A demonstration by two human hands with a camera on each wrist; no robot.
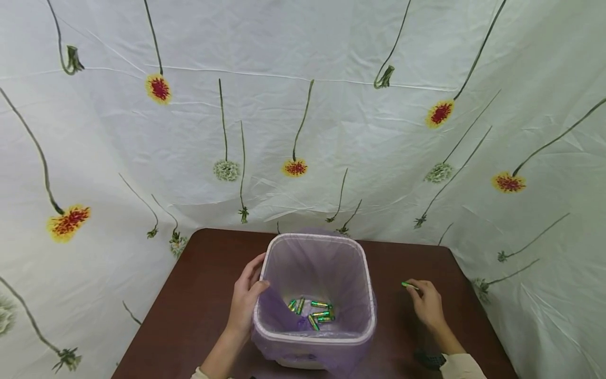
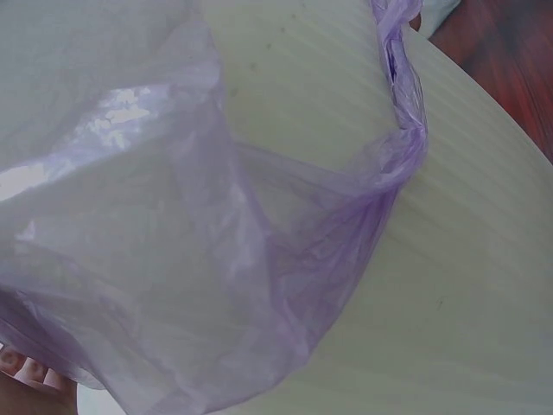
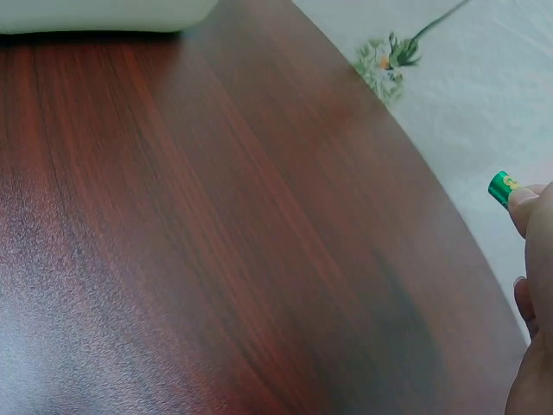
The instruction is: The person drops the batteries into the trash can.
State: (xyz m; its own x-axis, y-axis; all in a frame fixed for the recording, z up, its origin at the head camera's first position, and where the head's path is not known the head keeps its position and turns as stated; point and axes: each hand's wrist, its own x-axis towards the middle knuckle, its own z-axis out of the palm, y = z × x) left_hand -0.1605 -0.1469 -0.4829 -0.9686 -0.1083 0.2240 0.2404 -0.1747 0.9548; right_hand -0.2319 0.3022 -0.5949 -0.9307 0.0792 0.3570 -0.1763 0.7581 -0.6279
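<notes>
A white trash bin (image 1: 312,340) stands lined with a thin purple plastic bag (image 1: 272,310), which folds out over its rim. Several green batteries (image 1: 314,322) lie scattered on the bag at the bottom. My left hand (image 1: 246,297) grips the bin's left side, thumb at the rim and fingers along the outside; only some fingertips (image 2: 33,370) show in the left wrist view, beside the bag. To the right of the bin, my right hand (image 1: 428,304) pinches one green battery (image 1: 409,285) between thumb and fingers. The battery's end (image 3: 501,188) sticks out past the thumb in the right wrist view.
The bin stands on a dark reddish-brown wooden table (image 1: 208,284) with rounded back corners. A white cloth (image 1: 265,116) printed with flowers hangs behind and on both sides. A dark band (image 1: 430,360) sits at my right wrist.
</notes>
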